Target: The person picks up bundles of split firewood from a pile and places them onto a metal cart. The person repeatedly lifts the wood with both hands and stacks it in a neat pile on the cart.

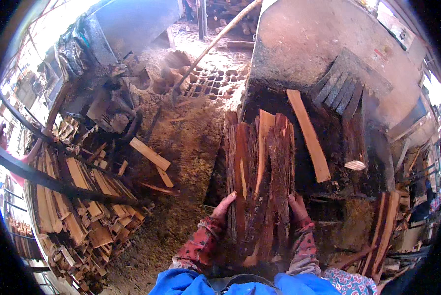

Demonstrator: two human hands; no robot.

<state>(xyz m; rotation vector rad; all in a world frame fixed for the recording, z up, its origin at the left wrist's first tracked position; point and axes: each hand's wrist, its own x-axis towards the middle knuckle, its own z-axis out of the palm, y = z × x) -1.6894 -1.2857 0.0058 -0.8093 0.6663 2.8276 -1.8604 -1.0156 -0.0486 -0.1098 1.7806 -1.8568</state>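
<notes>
A bundle of long, bark-covered wood slabs lies lengthwise in front of me, its near end close to my body. My left hand presses on its left side, thumb showing and the other fingers hidden. On the opposite side my right hand clasps the slabs, its fingers mostly out of sight against the bark. Both hands are closed around the bundle's edges. To its right, a pale sawn board rests at a slant on the dark machine bed. Farther right, a log piece sticks out from under hanging dark flaps.
A tall pile of split wood stands at the left behind a curved black bar. Loose offcuts lie on the sawdust-covered floor. A long wooden pole leans near a floor grate. More slabs stand at the right.
</notes>
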